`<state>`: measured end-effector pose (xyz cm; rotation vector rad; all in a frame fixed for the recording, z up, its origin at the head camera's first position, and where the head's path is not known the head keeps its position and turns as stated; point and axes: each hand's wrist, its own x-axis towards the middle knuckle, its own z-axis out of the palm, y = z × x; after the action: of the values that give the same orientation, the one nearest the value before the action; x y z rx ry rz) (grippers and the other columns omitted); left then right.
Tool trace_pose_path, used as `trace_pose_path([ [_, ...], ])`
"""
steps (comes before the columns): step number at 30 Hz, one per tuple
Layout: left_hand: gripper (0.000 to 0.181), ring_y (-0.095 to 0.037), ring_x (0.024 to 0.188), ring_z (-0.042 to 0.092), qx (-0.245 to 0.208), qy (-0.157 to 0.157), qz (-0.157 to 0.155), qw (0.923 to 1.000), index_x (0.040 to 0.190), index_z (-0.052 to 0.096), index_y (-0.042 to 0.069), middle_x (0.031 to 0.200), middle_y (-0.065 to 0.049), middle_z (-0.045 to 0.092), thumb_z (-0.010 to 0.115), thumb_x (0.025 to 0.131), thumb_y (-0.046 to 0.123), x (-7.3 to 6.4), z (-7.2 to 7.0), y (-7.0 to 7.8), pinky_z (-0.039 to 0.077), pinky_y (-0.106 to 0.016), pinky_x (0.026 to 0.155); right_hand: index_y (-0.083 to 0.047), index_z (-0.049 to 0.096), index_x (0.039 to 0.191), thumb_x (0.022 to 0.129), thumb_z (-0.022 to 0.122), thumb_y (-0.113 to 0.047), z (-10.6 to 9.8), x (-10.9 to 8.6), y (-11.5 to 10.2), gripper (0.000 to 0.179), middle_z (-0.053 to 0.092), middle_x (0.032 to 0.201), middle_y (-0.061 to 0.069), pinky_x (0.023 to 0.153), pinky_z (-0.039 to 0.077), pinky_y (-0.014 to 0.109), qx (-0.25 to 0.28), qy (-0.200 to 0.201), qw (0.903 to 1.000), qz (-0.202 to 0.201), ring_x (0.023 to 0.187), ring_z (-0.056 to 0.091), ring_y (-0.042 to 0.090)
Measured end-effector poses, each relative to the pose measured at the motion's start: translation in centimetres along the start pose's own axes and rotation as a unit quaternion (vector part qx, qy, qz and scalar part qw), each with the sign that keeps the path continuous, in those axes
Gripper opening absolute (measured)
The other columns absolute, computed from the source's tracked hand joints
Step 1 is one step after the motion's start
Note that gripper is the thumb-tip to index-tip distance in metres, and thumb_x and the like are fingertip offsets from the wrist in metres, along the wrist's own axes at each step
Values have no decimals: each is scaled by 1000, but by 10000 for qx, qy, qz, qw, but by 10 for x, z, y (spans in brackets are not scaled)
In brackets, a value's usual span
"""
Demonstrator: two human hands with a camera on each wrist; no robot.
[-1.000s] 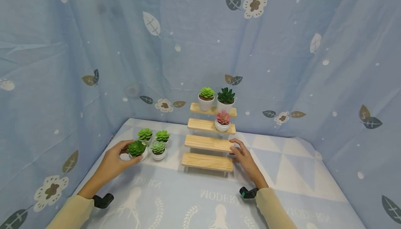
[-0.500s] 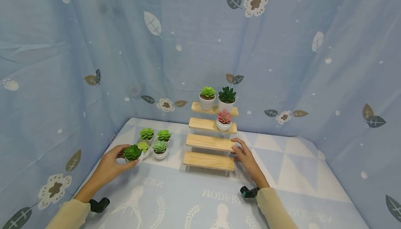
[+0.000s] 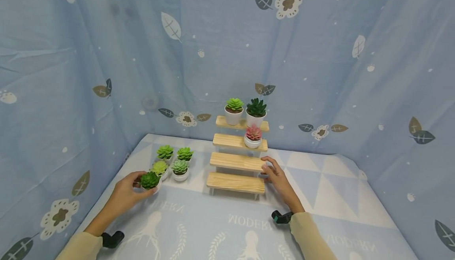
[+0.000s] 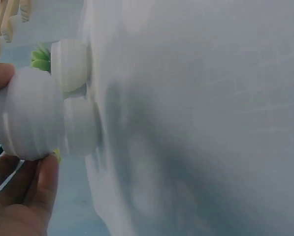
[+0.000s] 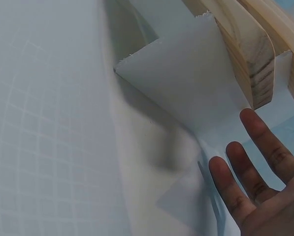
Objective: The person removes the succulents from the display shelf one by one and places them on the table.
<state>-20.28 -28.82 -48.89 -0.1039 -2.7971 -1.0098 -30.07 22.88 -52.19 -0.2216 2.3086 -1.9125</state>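
Note:
My left hand (image 3: pixel 125 192) grips a potted succulent (image 3: pixel 150 180) with dark green leaves, thumb on one side of its round white pot (image 4: pixel 31 113) and fingers on the other. In the left wrist view this pot is raised off the cloth, overlapping two other white pots behind it. A yellow-green succulent (image 3: pixel 160 168) stands just beyond it. My right hand (image 3: pixel 279 180) is at the right end of a wooden stepped shelf (image 3: pixel 237 162), fingers spread and slightly bent. One fingertip (image 5: pixel 247 116) is right at the corner of a shelf board (image 5: pixel 257 73).
Three more green succulents, including a pale one (image 3: pixel 180 168), stand beside the yellow-green one. On the top step are a light green succulent (image 3: pixel 234 112) and a dark one (image 3: pixel 256 112); a pink succulent (image 3: pixel 253 135) sits one step lower. A patterned curtain (image 3: pixel 227 46) hangs behind the table.
My left hand has drawn the dark green succulent slightly left and towards me, uncovering the yellow-green one behind it. The right hand has stayed at the shelf's end.

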Motion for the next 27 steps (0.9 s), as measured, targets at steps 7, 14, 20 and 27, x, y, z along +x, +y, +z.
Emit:
trace_pose_path([
  [7,80,-30,91,67,82,-199,-98,9997,134,58,-8,119,-24,66,88,81,45,0,5,-9,58,-44,71,-17,41,155,108,54,-40,4,-12,-20,53,52,146,23,96,52,52,-34,-22,10000,-55,128,54,45],
  [14,80,-29,91,66,102,-358,-202,9991,134,57,-8,117,-24,66,87,82,44,2,8,-12,57,-43,70,-23,44,151,108,54,-39,6,-15,-26,47,51,148,23,100,48,58,-46,47,10000,49,129,54,45],
  [20,81,-24,87,63,104,-440,-288,9986,134,57,-9,109,-16,67,88,82,45,2,9,-13,53,-38,67,-23,42,154,107,55,-44,4,-2,1,53,51,147,22,99,48,60,-22,142,9999,47,128,55,43],
  [27,82,-25,88,65,-62,-537,-404,9977,135,55,-10,111,-20,67,86,83,45,2,10,-10,54,-39,66,-31,48,148,103,59,-53,4,1,6,51,56,143,18,94,52,52,-84,325,9994,-89,123,59,39],
])
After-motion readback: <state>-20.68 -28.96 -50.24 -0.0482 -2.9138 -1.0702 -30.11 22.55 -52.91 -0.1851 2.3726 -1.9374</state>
